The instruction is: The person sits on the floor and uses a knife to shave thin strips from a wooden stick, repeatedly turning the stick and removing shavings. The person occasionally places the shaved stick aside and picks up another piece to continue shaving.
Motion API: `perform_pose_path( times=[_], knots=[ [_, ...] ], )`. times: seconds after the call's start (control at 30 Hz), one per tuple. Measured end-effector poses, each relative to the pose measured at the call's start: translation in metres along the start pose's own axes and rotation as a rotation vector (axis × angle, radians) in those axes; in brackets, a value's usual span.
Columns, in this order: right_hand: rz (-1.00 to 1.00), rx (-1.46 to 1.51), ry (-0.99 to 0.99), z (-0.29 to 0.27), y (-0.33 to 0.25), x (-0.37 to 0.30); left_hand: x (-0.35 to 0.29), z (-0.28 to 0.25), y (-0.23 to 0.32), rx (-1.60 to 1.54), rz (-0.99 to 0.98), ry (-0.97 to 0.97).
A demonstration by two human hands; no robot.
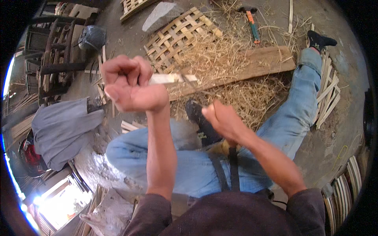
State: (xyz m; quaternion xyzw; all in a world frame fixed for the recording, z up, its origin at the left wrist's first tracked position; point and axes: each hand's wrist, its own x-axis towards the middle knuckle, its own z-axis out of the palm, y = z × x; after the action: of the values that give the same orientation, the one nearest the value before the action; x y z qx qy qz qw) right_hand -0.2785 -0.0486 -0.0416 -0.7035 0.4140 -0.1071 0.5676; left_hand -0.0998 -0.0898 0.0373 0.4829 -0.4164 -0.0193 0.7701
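My left hand (128, 84) is raised at the centre left, palm turned up and fingers curled in. What lies inside the curl cannot be made out. A pale wooden strip (165, 78) shows just right of this hand, with a narrow dark piece across it; whether the hand touches the strip is unclear. Lower and to the right, my right hand (225, 121) is closed in a fist, its grip hidden from view. Beneath it is my dark-socked foot (202, 122). Beyond both hands, curly shavings (220, 51) cover part of a wooden plank (271, 59).
A woven slat panel (167, 45) lies past the shavings, beside a grey stone slab (160, 16). A hammer (252, 26) with an orange and green handle rests on the floor. Split strips (327, 90) lie beyond my outstretched leg. Grey cloth (63, 128) hangs at left, near a dark frame (55, 59).
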Motion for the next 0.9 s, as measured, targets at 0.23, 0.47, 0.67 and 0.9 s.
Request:
perform_pose_path(
  times=[0.23,0.47,0.67,0.9],
  knots=[
    [-0.149,0.098,0.005,0.0,-0.026,-0.011,-0.009,0.01,0.008,0.11,-0.001,-0.088],
    [-0.057,0.078,0.016,0.001,-0.031,-0.016,-0.006,-0.001,0.008,0.041,-0.01,0.016],
    [-0.138,0.141,0.023,-0.001,-0.043,-0.016,-0.001,-0.007,0.01,0.127,0.015,0.039],
    [-0.223,0.148,0.047,0.0,-0.044,-0.014,0.0,-0.023,0.004,-0.042,-0.018,0.034]
  ],
)
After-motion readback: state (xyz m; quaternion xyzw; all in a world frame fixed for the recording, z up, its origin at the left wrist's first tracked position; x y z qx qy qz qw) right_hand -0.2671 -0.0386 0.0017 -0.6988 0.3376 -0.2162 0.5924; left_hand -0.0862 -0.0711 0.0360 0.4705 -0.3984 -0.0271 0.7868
